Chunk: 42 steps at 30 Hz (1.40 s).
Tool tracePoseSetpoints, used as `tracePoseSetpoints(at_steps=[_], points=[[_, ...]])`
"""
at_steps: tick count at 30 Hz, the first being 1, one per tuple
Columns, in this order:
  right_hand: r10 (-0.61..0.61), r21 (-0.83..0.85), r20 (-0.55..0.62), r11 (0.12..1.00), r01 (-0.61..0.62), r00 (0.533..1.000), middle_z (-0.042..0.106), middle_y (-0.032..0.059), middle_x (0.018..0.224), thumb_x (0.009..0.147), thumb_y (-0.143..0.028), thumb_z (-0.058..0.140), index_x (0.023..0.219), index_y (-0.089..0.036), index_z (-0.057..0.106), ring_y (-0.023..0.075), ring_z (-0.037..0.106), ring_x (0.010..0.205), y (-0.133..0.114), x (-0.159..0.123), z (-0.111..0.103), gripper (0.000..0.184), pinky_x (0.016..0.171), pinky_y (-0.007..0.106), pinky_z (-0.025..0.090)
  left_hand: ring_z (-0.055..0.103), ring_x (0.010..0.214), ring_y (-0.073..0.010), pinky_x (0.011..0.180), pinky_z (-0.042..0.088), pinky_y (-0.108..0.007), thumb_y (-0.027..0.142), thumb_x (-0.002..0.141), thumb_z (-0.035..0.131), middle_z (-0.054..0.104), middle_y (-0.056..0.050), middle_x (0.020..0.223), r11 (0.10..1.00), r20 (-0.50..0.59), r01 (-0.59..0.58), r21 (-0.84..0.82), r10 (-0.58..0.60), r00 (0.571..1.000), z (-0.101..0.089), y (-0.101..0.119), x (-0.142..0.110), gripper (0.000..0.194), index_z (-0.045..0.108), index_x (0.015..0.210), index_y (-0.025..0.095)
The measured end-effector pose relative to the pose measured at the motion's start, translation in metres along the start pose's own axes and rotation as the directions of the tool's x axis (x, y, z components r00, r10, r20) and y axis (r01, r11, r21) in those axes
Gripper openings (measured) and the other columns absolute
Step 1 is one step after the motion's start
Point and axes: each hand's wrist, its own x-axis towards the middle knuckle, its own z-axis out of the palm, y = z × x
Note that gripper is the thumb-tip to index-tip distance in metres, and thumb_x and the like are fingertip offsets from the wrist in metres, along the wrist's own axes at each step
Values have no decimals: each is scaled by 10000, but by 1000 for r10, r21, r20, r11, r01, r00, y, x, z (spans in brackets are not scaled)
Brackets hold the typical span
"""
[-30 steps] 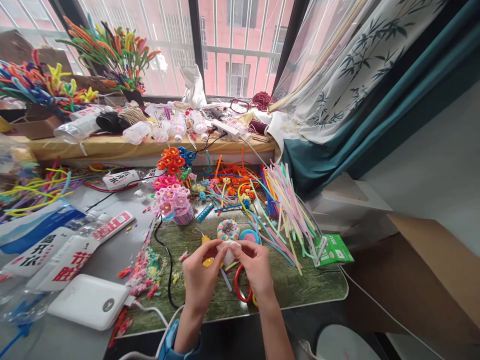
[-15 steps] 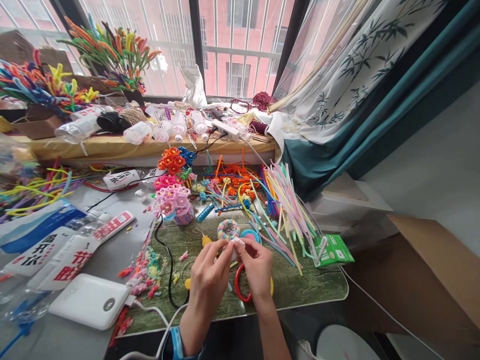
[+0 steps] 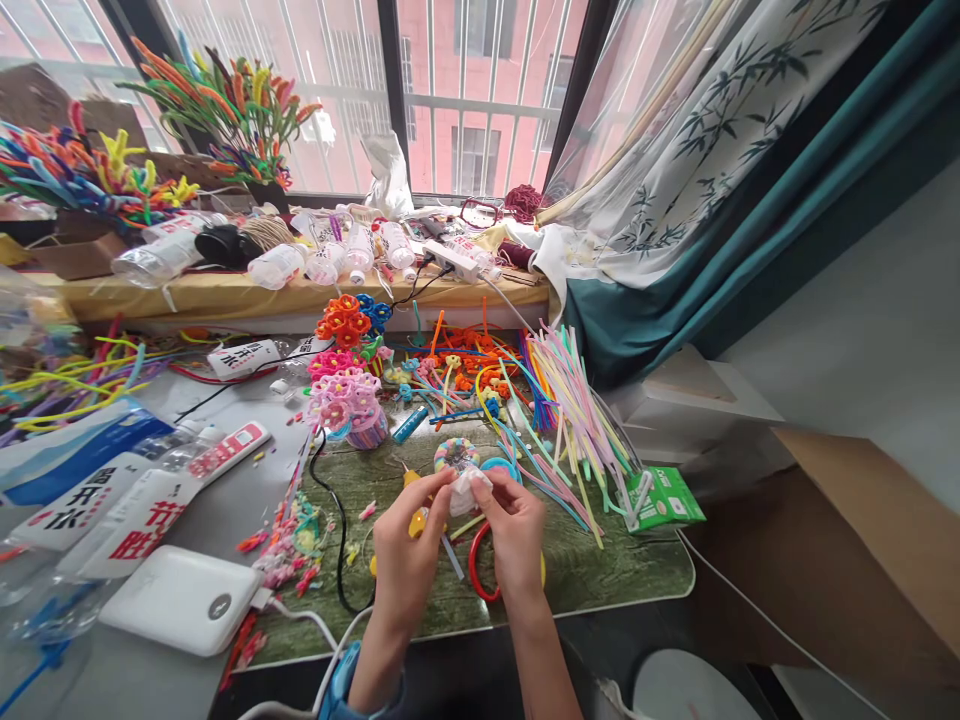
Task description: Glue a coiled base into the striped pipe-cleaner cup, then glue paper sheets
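My left hand (image 3: 405, 550) and my right hand (image 3: 514, 525) meet over the green mat (image 3: 600, 570), both pinching a small white fuzzy piece (image 3: 466, 490) between thumbs and fingertips. Just beyond the fingers lies a pastel ring (image 3: 456, 455) and a blue round piece (image 3: 496, 467). Under the right hand is a red loop (image 3: 478, 570). A yellow-handled tool (image 3: 415, 515) lies partly hidden behind my left hand.
Loose pastel chenille stems (image 3: 570, 420) fan out at the right of the mat, next to a green box (image 3: 664, 498). Pink and orange stem flowers (image 3: 341, 395) stand behind. A white power bank (image 3: 180, 600) with black cable, bottles and stem scraps crowd the left.
Both hands kept the white piece pinched, shifting slightly; the left hand swung back left, uncovering the yellow-handled tool again.
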Motion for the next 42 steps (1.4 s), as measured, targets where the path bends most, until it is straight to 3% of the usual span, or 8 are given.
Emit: tracePoseSetpoints(at_steps=[3, 10, 15, 26, 31, 36, 39, 42], points=[[11, -1, 15, 1000, -11, 1000, 770, 65, 852, 686, -474, 834, 864, -196, 776, 240, 705, 789, 0, -1, 1, 336, 702, 346, 571, 733, 762, -207, 682, 600, -296, 420, 880, 651, 788, -79, 942, 979, 15, 179, -92, -179, 984, 1, -2, -1, 305, 745, 1039, 177], [37, 4, 104, 999, -38, 994, 749, 44, 805, 669, -478, 847, 853, -218, 764, 220, 675, 706, 2, 0, 0, 329, 574, 310, 535, 715, 683, -201, 653, 587, -291, 465, 847, 669, 760, -45, 755, 987, -134, 149, -59, -156, 979, 4, 0, -1, 296, 769, 871, 188], [53, -3, 129, 999, -53, 990, 750, 41, 804, 690, -447, 842, 862, -225, 771, 211, 677, 715, 2, 0, -1, 290, 601, 304, 532, 715, 684, -204, 664, 600, -309, 461, 842, 687, 753, -30, 726, 978, -102, 181, -104, -192, 976, 4, -1, -3, 285, 756, 906, 191], [10, 20, 115, 1000, -12, 993, 709, 15, 709, 696, -419, 843, 754, -207, 753, 163, 635, 636, 2, 2, 0, 238, 571, 273, 517, 728, 813, -181, 782, 579, -287, 235, 888, 651, 780, -52, 913, 967, -164, -204, 149, 228, 960, 8, -1, -4, 144, 787, 935, 220], [-14, 40, 131, 999, 9, 991, 712, 9, 722, 686, -383, 856, 756, -202, 748, 152, 649, 647, 2, 3, -1, 222, 576, 254, 524, 719, 771, -188, 714, 572, -276, 332, 865, 680, 769, -41, 834, 993, -141, 46, -113, -61, 988, 8, 3, -4, 170, 782, 828, 201], [7, 41, 158, 999, -14, 987, 744, 26, 758, 662, -375, 870, 771, -207, 765, 172, 685, 695, 0, 3, -1, 227, 632, 265, 553, 678, 660, -184, 604, 547, -263, 463, 816, 706, 687, -8, 636, 853, 5, 356, -381, -384, 923, 5, 6, -1, 294, 768, 835, 176], [9, 18, 179, 1000, -12, 984, 756, 32, 773, 671, -370, 864, 789, -214, 774, 182, 691, 711, -1, 2, -2, 215, 653, 278, 561, 665, 645, -177, 567, 525, -251, 465, 797, 721, 699, -16, 659, 841, 42, 384, -382, -399, 916, 4, 7, 2, 297, 762, 830, 173], [-11, -16, 186, 1000, 14, 982, 751, 29, 757, 689, -374, 850, 783, -215, 775, 181, 684, 704, -2, 2, -3, 200, 644, 274, 557, 669, 679, -172, 585, 520, -247, 399, 795, 742, 731, -25, 736, 928, 0, 278, -249, -287, 958, 5, 4, 4, 214, 756, 820, 188]])
